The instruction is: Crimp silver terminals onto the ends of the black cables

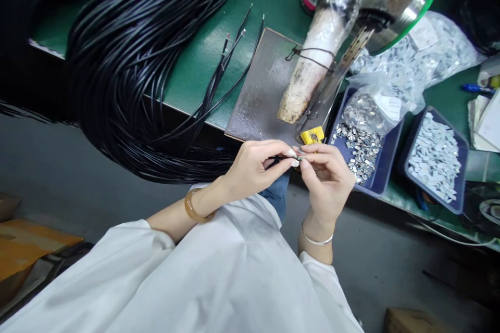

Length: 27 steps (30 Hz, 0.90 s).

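Observation:
My left hand [260, 164] is closed in a pinch on a thin black cable [278, 157], just past the table's front edge. Facing it, my right hand [328, 174] has its thumb and fingers pressed together at the cable's tip, where a little green shows. Whether it also holds a small part is too fine to tell. A large bundle of black cables [128, 52] hangs over the edge to the left. Several cut cable ends [219, 73] with coloured wire tips lie on the green table. Right beyond my fingers sits a yellow block [312, 135].
A brown board [258, 93] lies under a plastic-wrapped tube [308, 73] and a metal rod. To the right are a blue tray of shiny metal pieces [361, 153], a tray of pale pieces [435, 158], plastic bags [420, 52] and a green-rimmed spool [406, 21].

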Available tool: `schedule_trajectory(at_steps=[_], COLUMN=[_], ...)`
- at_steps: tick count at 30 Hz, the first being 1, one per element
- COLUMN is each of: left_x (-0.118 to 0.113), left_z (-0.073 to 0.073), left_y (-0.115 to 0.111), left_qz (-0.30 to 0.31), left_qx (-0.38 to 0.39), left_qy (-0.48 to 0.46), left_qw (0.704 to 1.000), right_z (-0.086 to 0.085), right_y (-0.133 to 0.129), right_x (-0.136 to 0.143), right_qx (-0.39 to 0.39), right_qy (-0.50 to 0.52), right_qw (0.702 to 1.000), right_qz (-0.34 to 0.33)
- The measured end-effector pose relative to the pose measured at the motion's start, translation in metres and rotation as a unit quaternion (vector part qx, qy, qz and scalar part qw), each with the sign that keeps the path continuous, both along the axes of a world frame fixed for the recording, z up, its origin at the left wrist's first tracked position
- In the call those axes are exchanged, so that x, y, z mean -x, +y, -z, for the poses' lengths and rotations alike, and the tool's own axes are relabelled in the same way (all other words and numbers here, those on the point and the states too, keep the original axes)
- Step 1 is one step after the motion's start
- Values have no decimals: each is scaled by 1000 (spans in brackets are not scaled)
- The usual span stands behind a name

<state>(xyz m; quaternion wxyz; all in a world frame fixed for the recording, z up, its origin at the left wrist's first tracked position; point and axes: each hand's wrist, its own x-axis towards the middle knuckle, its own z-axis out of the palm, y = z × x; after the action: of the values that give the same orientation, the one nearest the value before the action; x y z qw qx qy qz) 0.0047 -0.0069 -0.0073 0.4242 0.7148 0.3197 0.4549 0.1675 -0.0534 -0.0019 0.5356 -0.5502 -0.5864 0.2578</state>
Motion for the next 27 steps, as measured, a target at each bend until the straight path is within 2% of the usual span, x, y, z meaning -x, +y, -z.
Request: schedule_trajectory(at_steps=[3, 5, 7, 10, 12, 14, 18, 20, 24, 27], left_x=[2, 3, 3, 3, 2, 1, -1, -2, -3, -3], left_z=[-1, -1, -2, -3, -5, -6, -6, -6, -7, -9], left_y=[-1, 0, 0, 4, 7, 10, 14, 15, 16, 18], left_qz=[8, 18, 26, 43, 51, 52, 54, 47, 17, 5], left_qx=[-47, -10, 93, 259, 323, 359, 376, 367, 338, 330], left_qy=[-53, -77, -93, -135, -159, -167, -169, -165, -144, -136], left_qw=[997, 997, 991, 955, 932, 917, 909, 914, 930, 934], right_z=[7, 9, 8, 2, -1, -3, 1, 4, 10, 11], right_y=[3, 5, 5, 4, 3, 2, 2, 2, 4, 6], right_x=[2, 4, 7, 10, 11, 10, 12, 13, 11, 9], right_qx=[38, 49, 30, -42, -85, -124, -184, -181, -124, -125], right_qy=[154, 184, 153, 53, -16, -93, -212, -199, -118, -143], right_qw=[986, 980, 988, 994, 988, 979, 955, 960, 982, 980], right_qz=[-49, -60, -24, 83, 125, 130, 96, 83, 75, 63])
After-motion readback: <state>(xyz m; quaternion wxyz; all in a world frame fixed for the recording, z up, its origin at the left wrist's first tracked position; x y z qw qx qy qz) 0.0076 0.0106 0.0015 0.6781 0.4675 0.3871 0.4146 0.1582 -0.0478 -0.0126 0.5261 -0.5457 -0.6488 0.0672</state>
